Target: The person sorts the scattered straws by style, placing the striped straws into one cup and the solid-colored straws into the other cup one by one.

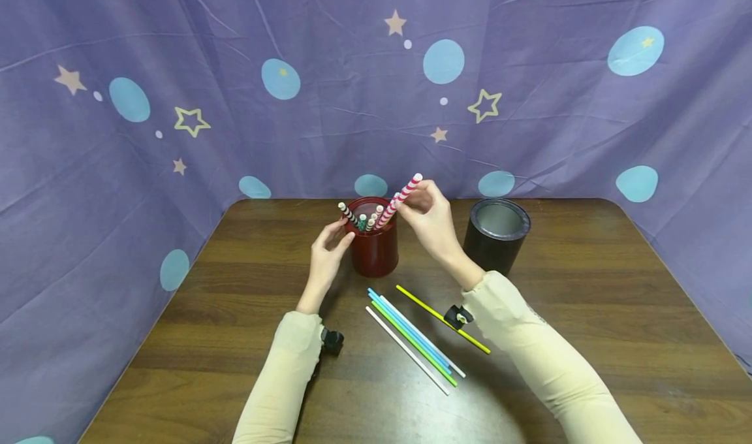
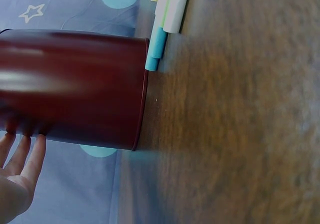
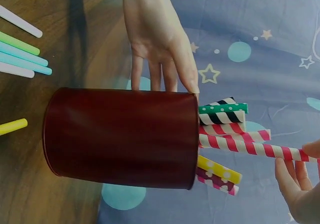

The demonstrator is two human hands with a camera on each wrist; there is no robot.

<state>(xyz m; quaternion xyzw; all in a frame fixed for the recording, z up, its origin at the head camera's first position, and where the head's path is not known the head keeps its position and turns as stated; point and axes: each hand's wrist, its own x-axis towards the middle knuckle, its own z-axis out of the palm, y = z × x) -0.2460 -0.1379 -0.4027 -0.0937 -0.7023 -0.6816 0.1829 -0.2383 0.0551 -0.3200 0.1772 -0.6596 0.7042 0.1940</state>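
A dark red cylindrical can [image 1: 375,254] stands upright on the table, holding several patterned paper straws. My left hand [image 1: 326,258] holds the can's left side near the rim, thumb toward the front and fingers farther round. My right hand [image 1: 431,225] pinches a red-and-white striped paper straw [image 1: 405,191] near its upper end. The straw leans right, its lower end hidden inside the can. In the right wrist view, a green dotted straw [image 3: 225,108], a yellow dotted straw [image 3: 220,169] and black-and-white and red-and-white striped ones stick out past the rim.
A black can [image 1: 496,238] stands to the right, behind my right forearm. In front of the red can lie plain straws: white [image 1: 405,349], green [image 1: 411,341] and blue [image 1: 420,339] side by side, with a yellow straw [image 1: 425,307] angled apart. A purple patterned curtain [image 1: 352,104] hangs behind the table.
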